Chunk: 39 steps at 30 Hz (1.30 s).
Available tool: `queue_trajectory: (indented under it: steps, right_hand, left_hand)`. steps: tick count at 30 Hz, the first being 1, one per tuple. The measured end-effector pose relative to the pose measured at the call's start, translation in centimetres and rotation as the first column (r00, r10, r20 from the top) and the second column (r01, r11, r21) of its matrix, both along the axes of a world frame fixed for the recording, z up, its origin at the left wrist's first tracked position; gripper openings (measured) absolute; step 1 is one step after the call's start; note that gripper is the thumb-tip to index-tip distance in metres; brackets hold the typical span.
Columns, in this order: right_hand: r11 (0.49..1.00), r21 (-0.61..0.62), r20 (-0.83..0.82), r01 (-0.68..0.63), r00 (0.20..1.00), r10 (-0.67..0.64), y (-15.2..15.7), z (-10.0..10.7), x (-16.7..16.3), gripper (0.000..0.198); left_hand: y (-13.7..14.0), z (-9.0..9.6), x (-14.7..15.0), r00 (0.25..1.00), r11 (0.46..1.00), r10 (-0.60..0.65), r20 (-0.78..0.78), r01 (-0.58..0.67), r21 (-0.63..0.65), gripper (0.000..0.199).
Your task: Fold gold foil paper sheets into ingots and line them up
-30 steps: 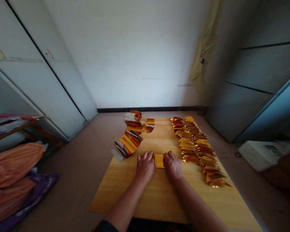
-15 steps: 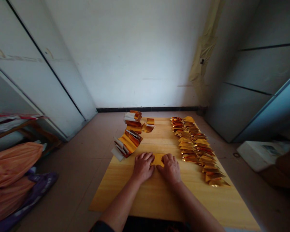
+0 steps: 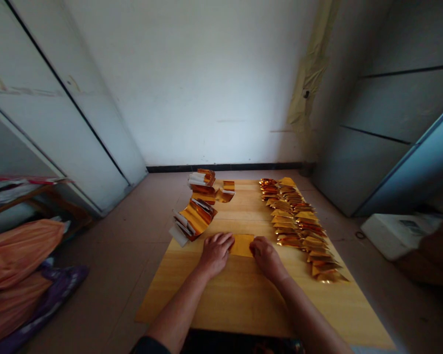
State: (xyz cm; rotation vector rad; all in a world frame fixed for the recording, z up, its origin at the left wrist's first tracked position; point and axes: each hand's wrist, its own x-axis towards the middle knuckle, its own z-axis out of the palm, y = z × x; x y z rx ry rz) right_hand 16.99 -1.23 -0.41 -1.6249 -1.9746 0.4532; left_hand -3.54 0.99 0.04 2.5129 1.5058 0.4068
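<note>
A small sheet of gold foil paper (image 3: 242, 245) lies flat on the wooden board between my hands. My left hand (image 3: 214, 253) is closed at the paper's left edge, fingers bent over it and pressing down. At the opposite edge, my right hand (image 3: 268, 258) pinches the paper with curled fingers; the fingertips are partly hidden. Beyond my left hand is a loose stack of curved gold sheets with white backs (image 3: 197, 217). Folded gold paper pieces (image 3: 304, 226) stand in long overlapping rows to the right.
The wooden board (image 3: 221, 307) carries all the paper. More curled gold sheets (image 3: 203, 184) sit at its far left corner. A white box (image 3: 387, 236) is on the floor at right, and orange cloth (image 3: 22, 246) hangs at left. A white wall (image 3: 214, 88) rises behind.
My right hand has shifted a little to the right and its fingers have curled at the paper's edge. More of the gold sheet shows between my hands. My left hand stays nearly in place.
</note>
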Motion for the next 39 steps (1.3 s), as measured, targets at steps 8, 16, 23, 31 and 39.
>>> queue_trajectory:
  steps: [8,16,23,31,39]
  right_hand:
    - [0.993,0.020,0.301,-0.118,0.948,0.106,-0.9,1.1,-0.6,0.012]
    - [0.973,0.021,0.361,-0.231,0.909,0.208,-0.3,1.6,0.2,0.011]
    - [0.960,0.060,0.365,-0.272,0.901,0.233,0.4,1.4,0.6,0.017]
    - [0.951,0.067,0.313,-0.301,0.912,0.266,0.4,1.4,0.9,0.011]
    - [0.975,0.141,0.312,-0.171,0.943,0.120,-0.5,0.5,0.1,0.011]
  left_hand:
    - [-0.2,0.8,0.1,1.000,1.000,-0.014,-0.005,0.014,-0.020,0.052]
    - [0.0,0.5,0.1,1.000,0.999,-0.017,-0.001,0.017,0.049,0.039]
    - [0.5,0.6,-0.2,0.998,0.996,-0.058,0.003,0.057,0.066,0.050]
    - [0.7,0.4,0.1,0.998,0.990,-0.063,-0.029,0.066,0.122,0.030]
    - [-0.3,0.8,0.6,0.999,0.984,-0.036,-0.022,0.039,0.176,0.025]
